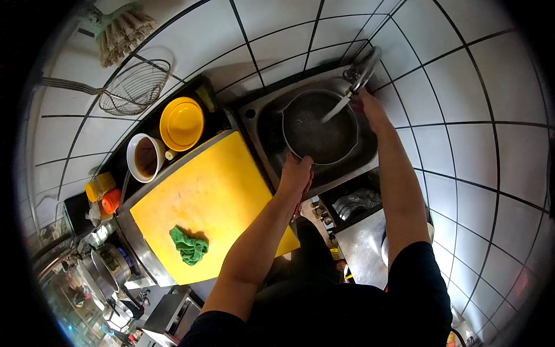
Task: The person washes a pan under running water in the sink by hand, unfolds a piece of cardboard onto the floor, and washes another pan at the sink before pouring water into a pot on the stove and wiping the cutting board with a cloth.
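A dark, round pan (319, 128) sits in the metal sink, with water in its bottom. A pale stream of water (336, 109) runs into it from the tap (365, 72). My left hand (296, 174) is closed at the near side of the pan, where its handle would be; the palm hides most of what it grips. At the right of the sink, my right hand (372, 111) reaches up to the end of the tap's spout, fingers closed against it and partly hidden behind it.
Left of the sink (267, 124) lies a yellow cutting board (202, 191) with a crumpled green cloth (189, 245). Behind it stand a yellow bowl (181, 123) and a white tub of brown liquid (145, 158). A wire skimmer (134, 89) and a brush (124, 33) hang on the tiled wall.
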Action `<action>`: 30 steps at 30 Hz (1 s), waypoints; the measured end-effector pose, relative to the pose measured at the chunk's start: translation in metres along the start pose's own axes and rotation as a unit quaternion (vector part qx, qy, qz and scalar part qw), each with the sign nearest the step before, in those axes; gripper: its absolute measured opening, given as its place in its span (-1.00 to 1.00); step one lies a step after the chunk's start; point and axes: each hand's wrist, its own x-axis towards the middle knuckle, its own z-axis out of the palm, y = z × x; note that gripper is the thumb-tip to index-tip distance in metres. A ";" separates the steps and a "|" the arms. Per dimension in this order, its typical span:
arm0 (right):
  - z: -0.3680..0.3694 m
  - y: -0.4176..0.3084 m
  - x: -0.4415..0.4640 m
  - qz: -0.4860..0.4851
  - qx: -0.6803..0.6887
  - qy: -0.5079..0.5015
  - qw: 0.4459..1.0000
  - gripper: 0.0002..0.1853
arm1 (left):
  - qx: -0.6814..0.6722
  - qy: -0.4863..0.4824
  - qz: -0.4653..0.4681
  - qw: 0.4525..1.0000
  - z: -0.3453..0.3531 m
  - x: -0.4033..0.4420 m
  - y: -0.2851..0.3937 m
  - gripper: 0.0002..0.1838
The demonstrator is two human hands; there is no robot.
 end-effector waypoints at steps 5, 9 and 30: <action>0.000 -0.008 -0.008 0.005 0.088 -0.058 0.994 -0.45 | 0.028 0.020 -0.005 0.999 0.000 -0.008 0.004 -0.71; -0.003 -0.002 -0.002 0.023 0.149 -0.057 0.987 -0.52 | 0.037 0.014 -0.031 0.999 -0.002 -0.002 -0.005 -0.70; -0.007 -0.032 -0.016 -0.154 -0.481 0.140 0.852 -0.63 | 0.020 -0.014 -0.027 0.999 -0.046 -0.108 -0.001 -0.61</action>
